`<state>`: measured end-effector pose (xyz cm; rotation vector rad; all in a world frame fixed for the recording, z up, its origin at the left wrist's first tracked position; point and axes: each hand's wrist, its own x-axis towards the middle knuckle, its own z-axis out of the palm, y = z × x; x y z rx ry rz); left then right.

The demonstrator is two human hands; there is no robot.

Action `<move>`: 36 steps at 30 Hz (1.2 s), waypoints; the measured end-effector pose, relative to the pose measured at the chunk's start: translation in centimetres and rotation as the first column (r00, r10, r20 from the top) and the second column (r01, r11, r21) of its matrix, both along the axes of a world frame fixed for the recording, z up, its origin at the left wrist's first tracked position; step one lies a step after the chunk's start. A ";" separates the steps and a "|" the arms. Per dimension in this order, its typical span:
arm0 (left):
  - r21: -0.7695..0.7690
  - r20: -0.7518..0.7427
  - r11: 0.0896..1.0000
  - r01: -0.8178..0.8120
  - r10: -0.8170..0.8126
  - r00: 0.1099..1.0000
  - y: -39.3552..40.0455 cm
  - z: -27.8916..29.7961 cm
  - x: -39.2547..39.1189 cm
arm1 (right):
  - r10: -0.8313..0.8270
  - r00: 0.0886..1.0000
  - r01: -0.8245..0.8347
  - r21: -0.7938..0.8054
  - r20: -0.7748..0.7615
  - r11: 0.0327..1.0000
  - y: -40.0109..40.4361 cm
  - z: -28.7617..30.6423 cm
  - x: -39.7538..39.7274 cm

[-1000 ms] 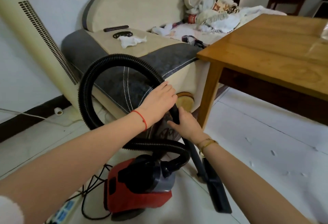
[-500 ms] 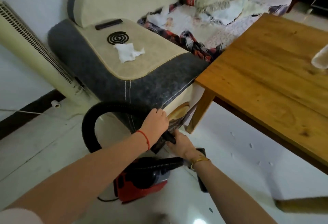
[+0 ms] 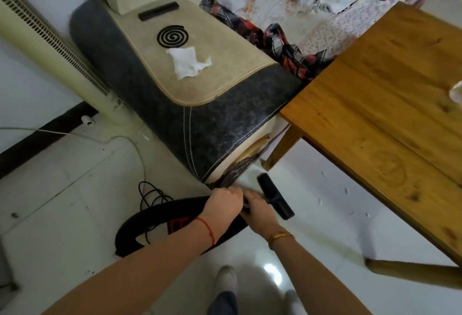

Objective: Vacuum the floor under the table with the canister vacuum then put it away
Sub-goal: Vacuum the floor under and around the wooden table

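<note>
Gripping the wand at the hose end: left hand (image 3: pixel 223 202) is curled over the black hose (image 3: pixel 140 224), right hand (image 3: pixel 260 211) wrapped on the tube just below it. Floor nozzle (image 3: pixel 275 196) sits on the tiles just off the table's (image 3: pixel 375 104) near corner leg, not under it yet. Red canister (image 3: pixel 178 223) is mostly hidden behind the left forearm. Looks like vacuuming has barely begun; stowing remains. No readable branding or text.

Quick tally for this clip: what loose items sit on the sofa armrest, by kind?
Black remote: 1
Mosquito coil: 1
White tissue: 1
Total: 3
</note>
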<state>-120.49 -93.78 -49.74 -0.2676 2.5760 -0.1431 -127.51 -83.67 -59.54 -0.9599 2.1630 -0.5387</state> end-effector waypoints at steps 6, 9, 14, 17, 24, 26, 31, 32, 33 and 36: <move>-0.033 -0.116 0.994 -0.105 0.101 0.988 3.0 -3.3 0.4 | 0.134 0.989 -0.137 -0.051 -0.057 0.989 3.1 -2.9 -1.9; 0.001 -0.116 0.991 -0.137 0.136 0.984 5.0 -5.2 0.4 | 0.188 0.978 -0.195 -0.087 -0.086 0.977 5.1 -4.8 -2.8; -0.004 -0.277 0.985 -0.174 0.167 0.946 8.5 -9.4 -1.0 | 0.214 0.954 -0.242 -0.116 -0.211 0.963 8.6 -7.6 -5.1; -0.026 -0.309 0.983 -0.180 0.163 0.937 9.7 -11.8 -1.3 | 0.238 0.931 -0.291 -0.167 -0.277 0.942 9.8 -9.7 -6.4; -0.114 -0.375 0.982 -0.149 0.097 0.922 10.0 -16.3 -2.7 | 0.257 0.852 -0.406 -0.266 -0.457 0.874 10.3 -16.6 -9.9; -0.152 -0.374 0.978 -0.143 0.077 0.924 9.6 -18.0 -3.5 | 0.231 0.829 -0.414 -0.281 -0.509 0.866 10.2 -18.6 -10.9; -0.302 -0.342 0.949 -0.088 -0.022 0.939 10.9 -22.6 -6.2 | 0.124 0.784 -0.394 -0.333 -0.609 0.857 11.2 -23.7 -13.6; -0.307 -0.323 0.948 -0.090 -0.015 0.946 11.2 -23.9 -6.8 | 0.112 0.779 -0.392 -0.339 -0.616 0.855 11.5 -24.5 -14.2; -0.290 -0.329 0.952 -0.099 -0.002 0.944 11.6 -24.6 -7.6 | 0.102 0.775 -0.388 -0.343 -0.623 0.855 11.8 -25.2 -14.8; -0.317 -0.367 0.941 -0.115 -0.010 0.930 13.2 -27.2 -9.6 | 0.048 0.751 -0.351 -0.337 -0.658 0.874 13.2 -27.0 -16.6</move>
